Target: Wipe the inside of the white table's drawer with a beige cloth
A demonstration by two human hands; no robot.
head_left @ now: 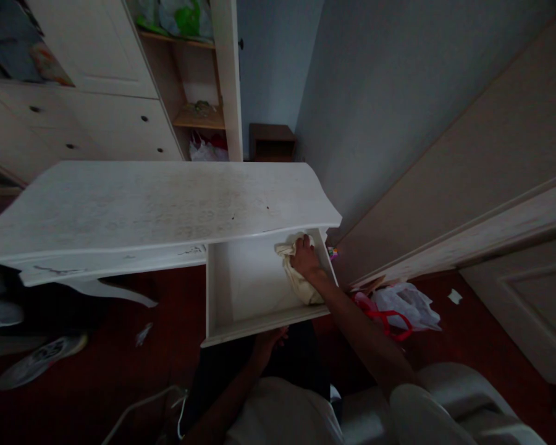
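A white desk (157, 204) has its right drawer (250, 324) pulled out toward me. My right hand (306, 256) reaches into the drawer's far right corner and presses a cream cloth (301, 287) against the inside. The cloth trails down along the drawer's right wall. My left hand (269, 340) is under the drawer's front edge, its fingers curled against the underside and mostly hidden.
White wardrobe (97, 117) and open shelves (199, 117) stand behind the desk. A small dark nightstand (272, 142) sits in the corner. Plastic bags (405, 306) with red handles lie on the dark floor at right. A shoe (41, 358) lies at left.
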